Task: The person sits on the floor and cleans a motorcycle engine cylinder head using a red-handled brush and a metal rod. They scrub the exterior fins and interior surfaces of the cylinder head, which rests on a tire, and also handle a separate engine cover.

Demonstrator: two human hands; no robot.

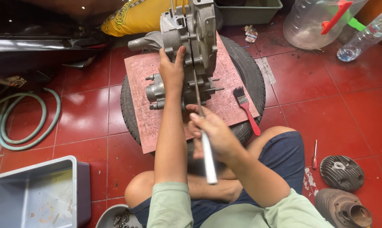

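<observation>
**Inspector:** State the position of the engine crankcase (191, 46).

**Assistant:** Upper centre of the frame, standing upright on a reddish board (144, 122). The board lies across a tyre (254, 80) resting on the red tile floor (347, 97).

**Inspector:** The left hand (172, 69)?

**Assistant:** Laid flat against the casing's left face, fingers extended upward and lightly spread. It presses on the metal rather than closing round it.

**Inspector:** The right hand (214, 135)?

**Assistant:** At frame centre, just below the board's near edge, fingers wrapped firmly round a long screwdriver (201, 122). The white handle sticks out below the fist; the thin shaft runs up along the seam of the casing. Whether the tip is seated there, I cannot tell.

**Inspector:** Surrounding items?

**Assistant:** A red-handled paintbrush (246, 109) lies on the board's right edge. A grey plastic tub (35, 194) sits lower left, a coiled green hose (22, 122) at the left. At lower right are a finned cylinder head (342, 172), a finned cylinder (342, 209) and a small red screwdriver (314, 155). Clear plastic bottles (326, 19) occupy the upper right.
</observation>
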